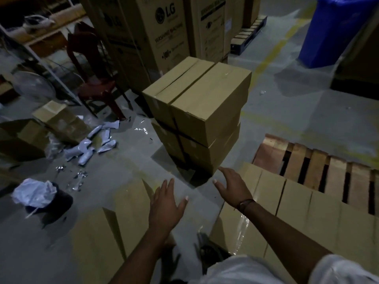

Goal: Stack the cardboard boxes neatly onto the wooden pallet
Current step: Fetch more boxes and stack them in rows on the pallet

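A stack of plain cardboard boxes stands on the floor ahead of me, three high, each level two boxes side by side. The wooden pallet lies at the right, its near side covered by a row of several boxes. Another box sits low at my left. My left hand and my right hand are both stretched forward with straight spread fingers, holding nothing, a short way before the stack's base. The right hand hovers over the corner of the row on the pallet.
Tall LG washing machine cartons stand behind the stack. A red plastic chair, loose boxes and scattered white wrappers litter the left floor. A blue covered object is far right. A dark bin with a white bag sits near left.
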Tool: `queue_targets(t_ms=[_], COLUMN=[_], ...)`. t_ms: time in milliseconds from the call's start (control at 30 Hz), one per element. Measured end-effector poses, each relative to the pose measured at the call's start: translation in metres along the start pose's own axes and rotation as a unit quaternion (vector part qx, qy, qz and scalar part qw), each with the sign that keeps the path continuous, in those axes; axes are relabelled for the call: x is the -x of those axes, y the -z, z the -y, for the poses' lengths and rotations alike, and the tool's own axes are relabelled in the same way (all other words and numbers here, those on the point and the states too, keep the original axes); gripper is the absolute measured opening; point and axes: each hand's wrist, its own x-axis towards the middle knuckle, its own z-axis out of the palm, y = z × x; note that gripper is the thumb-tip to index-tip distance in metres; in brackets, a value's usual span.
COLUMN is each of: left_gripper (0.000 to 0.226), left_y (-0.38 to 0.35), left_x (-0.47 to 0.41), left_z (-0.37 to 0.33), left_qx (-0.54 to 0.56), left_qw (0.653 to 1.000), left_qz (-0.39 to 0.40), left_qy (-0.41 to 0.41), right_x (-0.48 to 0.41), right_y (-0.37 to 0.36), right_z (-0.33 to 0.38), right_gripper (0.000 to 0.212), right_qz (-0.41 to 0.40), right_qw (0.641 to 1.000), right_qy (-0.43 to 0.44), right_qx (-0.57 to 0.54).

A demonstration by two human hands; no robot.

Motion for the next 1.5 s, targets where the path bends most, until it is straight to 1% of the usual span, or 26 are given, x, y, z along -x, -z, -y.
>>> queue_targets(t_ms=[67, 267, 400, 467, 533, 633, 700, 800, 900, 1000, 1067, 1233, 1333, 1433, 1500], left_gripper=[0.084, 0.082, 0.065, 0.061, 0.061, 0.063, 0.063, 0.065, 0.069, 0.072, 0.074, 0.078, 0.086, 0.093, 0.094], left_y=[0.013, 0.032, 0.040, 0.045, 0.051, 0.061, 0.068, 0.075, 0.074, 0.061, 0.052, 0.039, 0.037, 0.038, 0.039], left_x=[-0.033, -0.143, -0.238, -0.292, -0.350, -0.434, -0.482, -0.548, -0.601, -0.637, -0.656, -0.686, -0.694, -0.693, -0.686], left_z=[-0.003, -0.014, -0.029, -0.038, -0.043, -0.050, -0.054, -0.069, -0.087, -0.103, -0.113, -0.133, -0.137, -0.147, -0.167], left_qx=[0.013, -0.006, 0.004, 0.008, 0.001, -0.008, -0.017, -0.032, -0.038, -0.045, -0.052, -0.055, -0.037, -0.014, -0.038], left_qw=[1.000, 0.996, 0.994, 0.993, 0.992, 0.990, 0.987, 0.982, 0.975, 0.965, 0.959, 0.960, 0.961, 0.964, 0.964], left_qz=[-0.003, 0.016, -0.036, -0.048, -0.039, -0.001, 0.013, 0.036, 0.070, 0.108, 0.136, 0.160, 0.187, 0.191, 0.185], left_qy=[-0.006, -0.085, -0.104, -0.111, -0.122, -0.138, -0.159, -0.183, -0.210, -0.237, -0.244, -0.222, -0.198, -0.183, -0.185], right_x=[-0.026, -0.094, -0.151, -0.191, -0.239, -0.315, -0.362, -0.421, -0.462, -0.480, -0.487, -0.502, -0.509, -0.509, -0.506], right_y=[0.009, 0.021, 0.017, 0.013, 0.008, 0.007, 0.005, 0.004, 0.009, 0.014, 0.018, 0.028, 0.030, 0.032, 0.035], right_z=[0.007, 0.004, -0.002, -0.002, 0.001, 0.013, 0.021, 0.026, 0.024, 0.012, 0.002, -0.010, -0.017, -0.020, -0.022], right_gripper=[0.054, 0.057, 0.056, 0.057, 0.057, 0.055, 0.051, 0.048, 0.046, 0.049, 0.052, 0.062, 0.067, 0.080, 0.092], right_qz=[-0.023, -0.116, -0.149, -0.157, -0.159, -0.169, -0.190, -0.224, -0.246, -0.236, -0.219, -0.179, -0.164, -0.161, -0.172], right_qw=[0.999, 0.986, 0.976, 0.974, 0.973, 0.964, 0.958, 0.942, 0.924, 0.912, 0.911, 0.910, 0.912, 0.911, 0.908], right_qy=[-0.015, -0.090, -0.126, -0.139, -0.148, -0.185, -0.202, -0.244, -0.291, -0.334, -0.350, -0.367, -0.370, -0.375, -0.381], right_qx=[-0.018, -0.080, -0.093, -0.086, -0.077, -0.085, -0.077, -0.056, -0.023, -0.019, -0.027, -0.072, -0.068, -0.054, -0.029])
